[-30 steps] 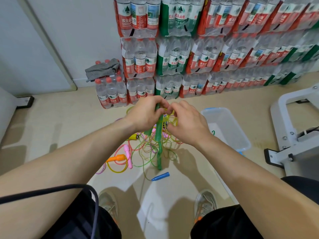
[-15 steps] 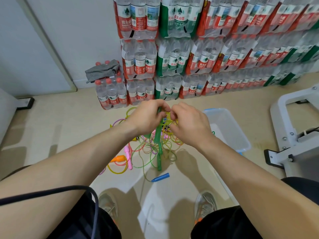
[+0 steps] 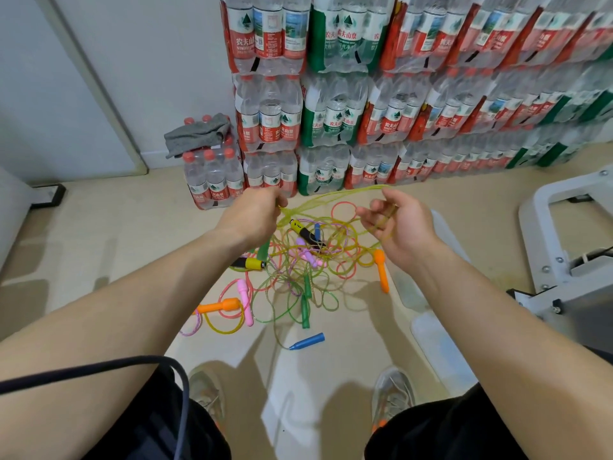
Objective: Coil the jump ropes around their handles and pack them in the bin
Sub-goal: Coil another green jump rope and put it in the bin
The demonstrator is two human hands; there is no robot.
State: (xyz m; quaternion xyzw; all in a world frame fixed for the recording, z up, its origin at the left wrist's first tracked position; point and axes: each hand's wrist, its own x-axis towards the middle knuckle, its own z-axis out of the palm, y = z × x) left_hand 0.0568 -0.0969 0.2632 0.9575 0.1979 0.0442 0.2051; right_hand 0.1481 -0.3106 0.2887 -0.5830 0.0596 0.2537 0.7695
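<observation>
Head view: left hand (image 3: 252, 218) grips green handle (image 3: 263, 251), right hand (image 3: 403, 229) fingers curled round yellow-green rope (image 3: 331, 196).

"农夫山泉" on water-bottle labels (image 3: 265, 44)

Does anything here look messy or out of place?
Yes: the jump ropes lie in one tangled heap on the floor, loops crossing, handles pointing every way. A crumpled grey cloth sits atop a pack of water bottles, an odd spot.
</observation>
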